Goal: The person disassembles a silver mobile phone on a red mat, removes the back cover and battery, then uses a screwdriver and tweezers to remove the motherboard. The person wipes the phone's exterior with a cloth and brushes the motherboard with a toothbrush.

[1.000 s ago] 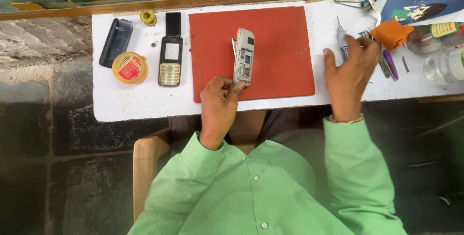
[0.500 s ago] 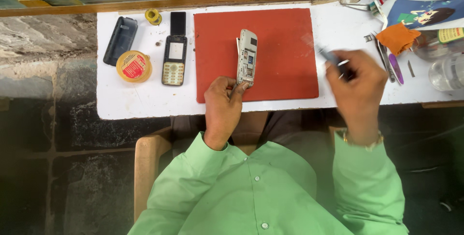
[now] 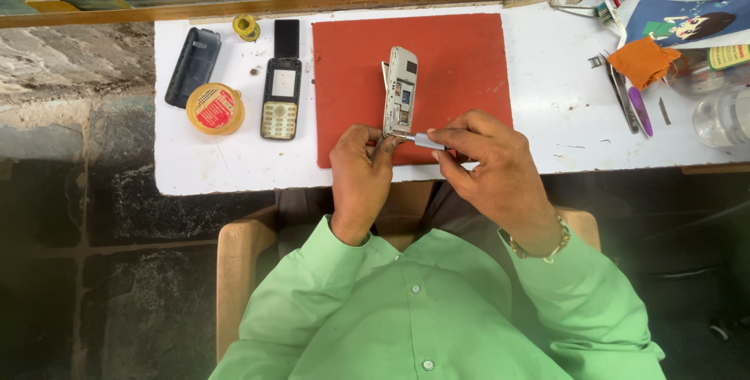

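While my left hand [image 3: 361, 177] grasps the bottom end of the opened grey mobile phone body [image 3: 400, 92], standing on edge over the red rectangular rubber mat [image 3: 461, 67], my right hand [image 3: 488, 169] pinches a slim silver metal tool [image 3: 420, 140] against it. Right of the mat, a clear glass jar [image 3: 723, 114] is cut off; I cannot make out its contents.

Left hand [image 3: 361, 181] grips phone [image 3: 400, 92]; right hand [image 3: 492, 169] applies screwdriver [image 3: 422, 141].
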### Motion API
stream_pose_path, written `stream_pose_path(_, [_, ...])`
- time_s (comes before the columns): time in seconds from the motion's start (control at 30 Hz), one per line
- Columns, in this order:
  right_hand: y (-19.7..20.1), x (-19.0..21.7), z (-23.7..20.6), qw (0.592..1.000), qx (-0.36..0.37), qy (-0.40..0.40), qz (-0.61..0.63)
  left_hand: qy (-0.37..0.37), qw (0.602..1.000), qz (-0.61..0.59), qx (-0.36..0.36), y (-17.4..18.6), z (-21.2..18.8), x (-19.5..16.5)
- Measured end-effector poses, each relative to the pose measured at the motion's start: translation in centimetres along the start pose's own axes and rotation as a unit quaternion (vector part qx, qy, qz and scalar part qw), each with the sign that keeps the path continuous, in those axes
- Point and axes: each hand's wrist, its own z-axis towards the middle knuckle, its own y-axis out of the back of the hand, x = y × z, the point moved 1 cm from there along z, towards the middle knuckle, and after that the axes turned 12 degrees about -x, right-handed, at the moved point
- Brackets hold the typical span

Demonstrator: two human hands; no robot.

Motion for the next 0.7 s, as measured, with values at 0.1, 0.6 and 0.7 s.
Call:
stream_pose_path(0.1, [0.1,-0.1,0.1,0.999,0.026,-0.028,0.032,0.012,1.000,0.006,0.003,0.0,0.0,0.0])
stream_pose_path(0.6, [-1.5,0.4,0.7,0.996,0.001,-0.009,0.090,-0.030,0.999,-0.006,-0.013,-0.2,0.0,0.5])
stream_pose_path(0.7, [-2.3,0.2,0.1,0.993,-0.081,0.010,0.087,-0.017,1.000,-0.005,-0.009,-0.1,0.0,0.3])
